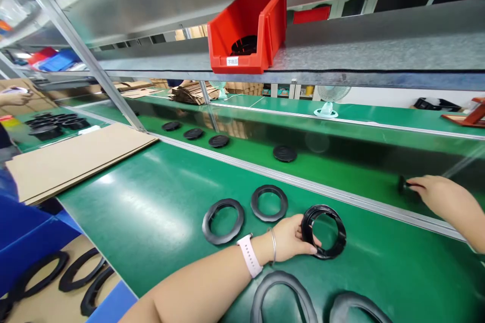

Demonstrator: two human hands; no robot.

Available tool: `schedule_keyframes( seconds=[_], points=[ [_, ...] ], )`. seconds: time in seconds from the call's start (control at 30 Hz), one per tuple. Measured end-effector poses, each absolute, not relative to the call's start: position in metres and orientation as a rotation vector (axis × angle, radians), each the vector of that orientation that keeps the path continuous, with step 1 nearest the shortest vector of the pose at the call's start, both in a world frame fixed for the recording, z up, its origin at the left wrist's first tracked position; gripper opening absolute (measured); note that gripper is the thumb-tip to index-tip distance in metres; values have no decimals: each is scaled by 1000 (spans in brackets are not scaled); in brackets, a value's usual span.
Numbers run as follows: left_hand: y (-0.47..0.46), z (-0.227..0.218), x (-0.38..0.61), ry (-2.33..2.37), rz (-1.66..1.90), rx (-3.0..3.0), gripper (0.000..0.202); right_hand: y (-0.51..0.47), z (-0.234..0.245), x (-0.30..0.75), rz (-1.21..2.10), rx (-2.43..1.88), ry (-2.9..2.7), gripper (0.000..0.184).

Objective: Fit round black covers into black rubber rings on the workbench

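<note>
My left hand [290, 238] is closed on the rim of a black plastic ring [324, 231], holding it tilted just above the green table [159, 202]. Two more black rings [223, 220] [269, 202] lie flat to its left. My right hand [435, 193] reaches out over the conveyor belt [341, 161] and pinches a small black round part [401, 184] at its fingertips. Several black discs [285, 153] ride on the belt further left.
A red bin [246, 30] sits on the metal shelf above. Flat cardboard sheets [71, 159] lie at left, and a blue box with black rings [60, 272] at bottom left. Two larger black rings [282, 292] lie at the front edge. Another person's hand [15, 97] shows far left.
</note>
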State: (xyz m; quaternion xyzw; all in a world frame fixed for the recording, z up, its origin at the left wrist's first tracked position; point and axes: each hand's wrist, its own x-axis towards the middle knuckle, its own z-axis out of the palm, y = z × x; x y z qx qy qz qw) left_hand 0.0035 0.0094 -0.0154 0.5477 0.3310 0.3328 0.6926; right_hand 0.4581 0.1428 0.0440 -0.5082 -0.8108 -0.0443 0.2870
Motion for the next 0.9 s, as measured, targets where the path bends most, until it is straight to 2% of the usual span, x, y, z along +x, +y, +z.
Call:
schedule_keyframes(
  seconds=[0.1, 0.27, 0.4, 0.5, 0.6, 0.73, 0.9],
  points=[
    [9, -13, 2, 760, 759, 1229, 67, 129, 34, 403, -243, -1282, -2293, 49],
    [5, -3, -1, 805, 751, 1243, 61, 75, 21, 301, 211, -1171, -2499, 25],
    [7, 1, -2, 843, 747, 1225, 64, 52, 5, 266, 371, -1265, -2234, 19],
    [9, 1, -1, 901, 764, 1247, 57, 52, -5, 264, 425, -1344, -2097, 14],
    [8, 1, -1, 950, 741, 1285, 52, 57, -7, 266, 426, -1382, -2057, 16],
    [4, 3, -1, 1000, 713, 1324, 49, 67, 0, 276, 395, -1412, -1995, 19],
    [4, 6, -2, 1047, 688, 1385, 42, 52, 28, 282, 360, -1329, -1696, 10]
  ],
)
